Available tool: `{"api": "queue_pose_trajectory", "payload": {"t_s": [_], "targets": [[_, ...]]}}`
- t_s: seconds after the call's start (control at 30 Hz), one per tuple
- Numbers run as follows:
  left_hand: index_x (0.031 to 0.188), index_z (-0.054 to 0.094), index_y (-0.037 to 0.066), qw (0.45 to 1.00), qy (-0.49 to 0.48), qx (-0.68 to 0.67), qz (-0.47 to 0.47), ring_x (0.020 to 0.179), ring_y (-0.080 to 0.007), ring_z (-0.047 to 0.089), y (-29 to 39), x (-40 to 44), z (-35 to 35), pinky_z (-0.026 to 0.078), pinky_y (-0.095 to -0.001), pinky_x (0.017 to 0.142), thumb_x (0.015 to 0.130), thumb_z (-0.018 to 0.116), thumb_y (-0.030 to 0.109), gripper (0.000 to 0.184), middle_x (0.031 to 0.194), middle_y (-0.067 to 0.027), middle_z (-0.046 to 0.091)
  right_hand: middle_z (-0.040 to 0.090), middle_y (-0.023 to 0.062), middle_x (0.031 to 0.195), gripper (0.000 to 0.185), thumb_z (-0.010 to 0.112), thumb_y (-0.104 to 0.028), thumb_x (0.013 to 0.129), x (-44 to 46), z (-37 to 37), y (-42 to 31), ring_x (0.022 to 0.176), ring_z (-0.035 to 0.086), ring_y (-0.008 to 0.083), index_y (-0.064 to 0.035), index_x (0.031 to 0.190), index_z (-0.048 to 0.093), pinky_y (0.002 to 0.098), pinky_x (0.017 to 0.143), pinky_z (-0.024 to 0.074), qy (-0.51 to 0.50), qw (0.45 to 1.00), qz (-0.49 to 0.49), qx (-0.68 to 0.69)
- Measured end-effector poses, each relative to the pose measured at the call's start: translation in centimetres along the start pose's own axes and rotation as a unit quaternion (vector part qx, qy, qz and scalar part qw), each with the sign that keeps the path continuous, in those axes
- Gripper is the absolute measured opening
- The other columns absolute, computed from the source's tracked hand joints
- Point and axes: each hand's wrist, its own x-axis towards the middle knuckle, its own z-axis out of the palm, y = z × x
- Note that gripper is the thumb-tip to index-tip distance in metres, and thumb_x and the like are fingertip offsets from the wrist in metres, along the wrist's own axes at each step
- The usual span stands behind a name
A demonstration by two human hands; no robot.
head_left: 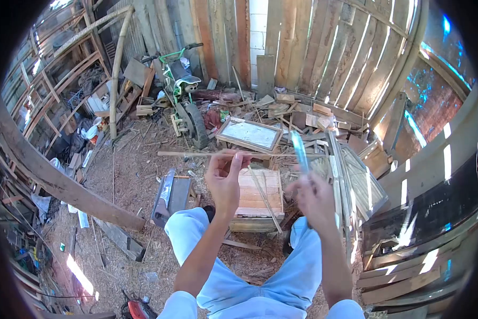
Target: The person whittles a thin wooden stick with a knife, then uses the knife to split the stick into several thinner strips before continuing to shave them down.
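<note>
My left hand (224,183) pinches a thin wooden stick (188,153) that runs roughly level across the view in front of me. Just right of it, my right hand (314,201) is closed around the handle of a knife (299,150), its shiny blade pointing up and slightly left, smeared by motion. The blade crosses close to the right part of the stick; whether they touch I cannot tell. Below both hands stands a low wooden box (259,201) with a slatted top, and narrow strips (265,198) lie across it.
A dark low stand (179,194) sits left of the box. Farther off are a framed panel (249,133), scrap wood (287,109) and a green bike (183,85). A leaning post (63,173) crosses the left, and boards (350,175) lean at right.
</note>
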Motion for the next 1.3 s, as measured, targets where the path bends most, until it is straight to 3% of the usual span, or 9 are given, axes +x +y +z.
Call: {"api": "queue_pose_trajectory", "payload": {"t_s": [0.03,0.1,0.27,0.37,0.47,0.87,1.0,1.13,1.3], "targets": [[0.097,0.056,-0.002,1.000,-0.013,-0.005,-0.008,0.083,-0.0156,0.065,-0.2,-0.8,0.6,0.054,-0.0274,0.076,0.090,0.058,0.002,0.008,0.091,-0.0103,0.063,0.067,0.0118,0.089,0.030,0.045,-0.025,0.098,-0.2,0.8,-0.5,0.055,0.047,0.0056,0.0005,0.108,0.056,0.0232,0.046,0.0377,0.016,1.000,0.005,0.000],[0.097,0.059,-0.003,0.999,-0.046,0.030,0.001,0.086,-0.0157,0.064,-0.3,-2.4,0.8,0.053,-0.0265,0.076,0.089,0.060,0.000,0.009,0.096,-0.0120,0.064,0.056,0.0008,0.076,0.034,0.042,-0.026,0.100,0.6,2.3,-1.5,0.052,0.037,0.0011,-0.0013,0.121,0.050,0.0155,0.043,0.0318,-0.082,0.930,0.143,0.329],[0.098,0.065,-0.002,0.964,-0.222,0.106,0.098,0.089,-0.0174,0.064,-1.2,-3.6,-2.1,0.052,-0.0269,0.078,0.086,0.061,-0.003,0.012,0.101,-0.0122,0.065,0.049,-0.0017,0.073,0.030,0.043,-0.026,0.100,2.6,1.1,-0.8,0.052,0.037,0.0020,-0.0016,0.116,0.052,0.0159,0.042,0.0309,-0.124,0.889,0.106,0.427],[0.123,0.053,-0.001,0.917,-0.296,-0.048,-0.263,0.094,-0.0207,0.064,0.0,-3.2,-3.6,0.052,-0.0306,0.082,0.095,0.052,0.009,0.029,0.108,-0.0139,0.064,0.049,-0.0008,0.071,0.025,0.043,-0.022,0.100,2.7,0.4,-0.8,0.052,0.037,0.0026,-0.0018,0.108,0.054,0.0160,0.042,0.0315,-0.111,0.922,0.105,0.356],[0.129,0.047,0.001,0.862,-0.355,-0.002,-0.363,0.095,-0.0218,0.065,2.1,-2.6,-4.4,0.053,-0.0333,0.082,0.098,0.049,0.015,0.034,0.109,-0.0143,0.064,0.049,-0.0012,0.070,0.023,0.044,-0.021,0.100,3.0,0.3,-0.2,0.051,0.038,0.0026,-0.0019,0.104,0.057,0.0161,0.041,0.0314,-0.084,0.944,0.070,0.311],[0.104,0.060,-0.002,0.927,-0.242,0.064,-0.278,0.062,-0.0118,0.059,1.8,-4.7,-2.1,0.049,-0.0240,0.056,0.094,0.056,0.012,0.018,0.077,-0.0051,0.061,0.054,0.0009,0.067,0.041,0.048,-0.021,0.098,1.1,-0.9,-0.3,0.050,0.043,0.0028,-0.0059,0.136,0.043,0.0168,0.040,0.0305,-0.142,0.967,0.043,0.205],[0.102,0.062,-0.001,0.922,-0.240,0.084,-0.293,0.064,-0.0060,0.054,1.9,-5.1,-1.6,0.045,-0.0204,0.057,0.094,0.056,0.014,0.018,0.075,-0.0013,0.060,0.056,-0.0003,0.068,0.041,0.051,-0.020,0.097,0.2,0.4,1.1,0.051,0.044,0.0028,-0.0058,0.135,0.045,0.0189,0.043,0.0333,-0.288,0.934,0.088,0.192],[0.102,0.062,-0.001,0.923,-0.238,0.095,-0.287,0.064,-0.0039,0.051,2.2,-5.4,-1.8,0.041,-0.0182,0.056,0.094,0.057,0.013,0.017,0.074,0.0010,0.058,0.052,0.0001,0.067,0.023,0.053,-0.018,0.096,0.4,0.5,1.1,0.048,0.038,0.0029,0.0013,0.107,0.057,0.0166,0.041,0.0278,-0.228,0.954,0.061,0.184],[0.102,0.061,0.000,0.943,-0.215,0.142,-0.211,0.063,-0.0037,0.050,2.6,-5.8,-1.8,0.038,-0.0181,0.055,0.093,0.059,0.013,0.016,0.073,0.0009,0.058,0.052,-0.0006,0.067,0.023,0.055,-0.019,0.095,1.2,-1.2,-0.2,0.048,0.039,0.0025,0.0007,0.106,0.059,0.0164,0.040,0.0280,-0.170,0.967,0.074,0.177]]}}
